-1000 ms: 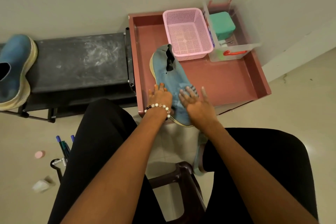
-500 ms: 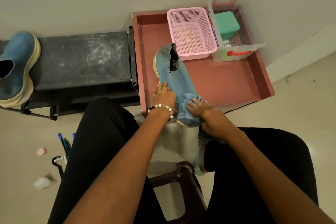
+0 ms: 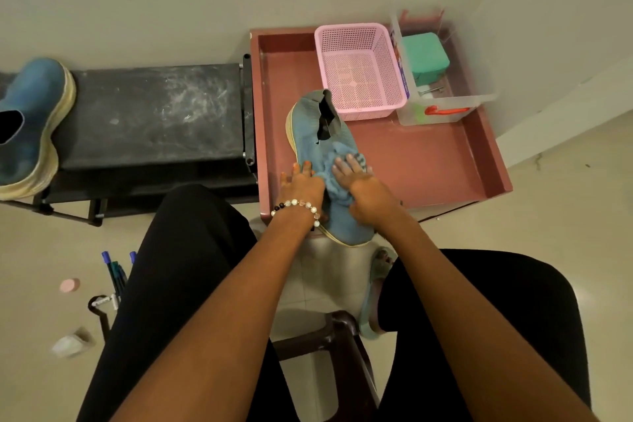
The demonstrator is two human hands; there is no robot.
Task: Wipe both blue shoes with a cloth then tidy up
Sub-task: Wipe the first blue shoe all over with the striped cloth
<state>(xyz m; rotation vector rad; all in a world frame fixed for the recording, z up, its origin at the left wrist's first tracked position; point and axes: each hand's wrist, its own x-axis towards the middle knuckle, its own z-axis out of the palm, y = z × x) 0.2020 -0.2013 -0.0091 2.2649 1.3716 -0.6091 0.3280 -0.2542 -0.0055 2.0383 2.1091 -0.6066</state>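
We wipe one blue shoe in the tray.

In the reddish tray (image 3: 445, 161) we see a pink mesh basket (image 3: 359, 68), nothing visible inside it, and beside it a clear box (image 3: 445, 110) holding a green block (image 3: 424, 56) and something red. The knit shoe (image 3: 308, 134) lies in the tray with its toe over the near edge; our left hand (image 3: 301, 185) rests flat on its side, fingers straight, and our right hand (image 3: 359, 178) presses a blue cloth (image 3: 337, 164) on its top (fingers spread). The second blue shoe (image 3: 30, 120), pale-soled, sits on the dusty black counter (image 3: 154, 113), well apart. Pens (image 3: 114, 271) lie on the floor.
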